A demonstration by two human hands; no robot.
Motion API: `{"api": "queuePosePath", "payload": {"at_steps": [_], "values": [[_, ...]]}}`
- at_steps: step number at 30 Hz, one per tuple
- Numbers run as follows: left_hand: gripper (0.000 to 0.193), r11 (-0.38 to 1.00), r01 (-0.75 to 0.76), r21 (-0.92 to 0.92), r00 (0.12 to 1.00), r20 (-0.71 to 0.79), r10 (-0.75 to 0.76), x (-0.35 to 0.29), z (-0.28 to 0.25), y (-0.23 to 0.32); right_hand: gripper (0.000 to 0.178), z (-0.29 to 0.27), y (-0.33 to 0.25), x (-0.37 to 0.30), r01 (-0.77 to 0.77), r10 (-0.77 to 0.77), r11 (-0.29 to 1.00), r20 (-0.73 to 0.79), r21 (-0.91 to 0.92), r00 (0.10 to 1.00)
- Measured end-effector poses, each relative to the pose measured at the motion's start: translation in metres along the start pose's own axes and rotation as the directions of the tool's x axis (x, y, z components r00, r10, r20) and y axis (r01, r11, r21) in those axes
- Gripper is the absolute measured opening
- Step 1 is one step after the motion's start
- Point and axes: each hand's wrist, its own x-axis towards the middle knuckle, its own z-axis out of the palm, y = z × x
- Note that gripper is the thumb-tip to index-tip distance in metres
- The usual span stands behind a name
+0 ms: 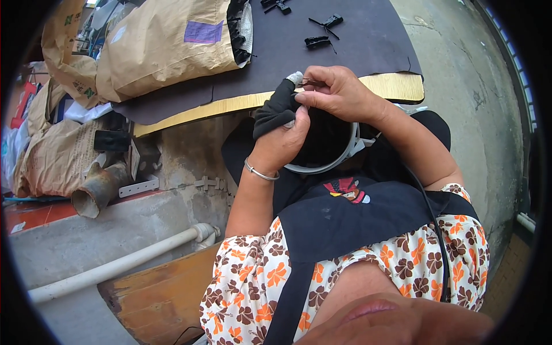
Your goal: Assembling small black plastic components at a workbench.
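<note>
On the tabletop (368, 54): sack (155, 54) at left, three small parts (317, 42) to its right. Before the tabletop's near edge — bucket (313, 170), left hand (279, 129) at its left, right hand (342, 95) near its far side. Lower left of view: pipe (132, 261), with board (164, 296) beside it.

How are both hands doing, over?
Left hand partly covered by black cloth. Right hand close beside it, grip unclear. Three small black parts beyond, on the dark tabletop.

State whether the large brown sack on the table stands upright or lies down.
Lying down: the brown sack stretches along the table, its dark-edged mouth facing right rather than up.
</note>
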Motion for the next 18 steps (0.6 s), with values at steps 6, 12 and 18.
{"api": "queuePosePath", "payload": {"at_steps": [6, 12, 18], "values": [[0.038, 0.998, -0.052, -0.028, 0.996, -0.069, 0.05, -0.002, 0.0, -0.007, 0.027, -0.006, -0.006, -0.003, -0.015, 0.04, 0.989, 0.164, -0.146, 0.986], [0.032, 0.974, -0.152, 0.168, 0.987, -0.022, 0.158, 0.004, 0.004, 0.005, 0.028, -0.007, -0.009, 0.0, -0.005, 0.066, 0.967, 0.235, -0.253, 0.97], [0.032, 0.849, -0.29, 0.442, 0.953, 0.052, 0.299, 0.004, 0.002, 0.004, 0.029, 0.006, 0.001, -0.005, 0.068, -0.051, 0.954, 0.065, -0.29, 0.997]]}}
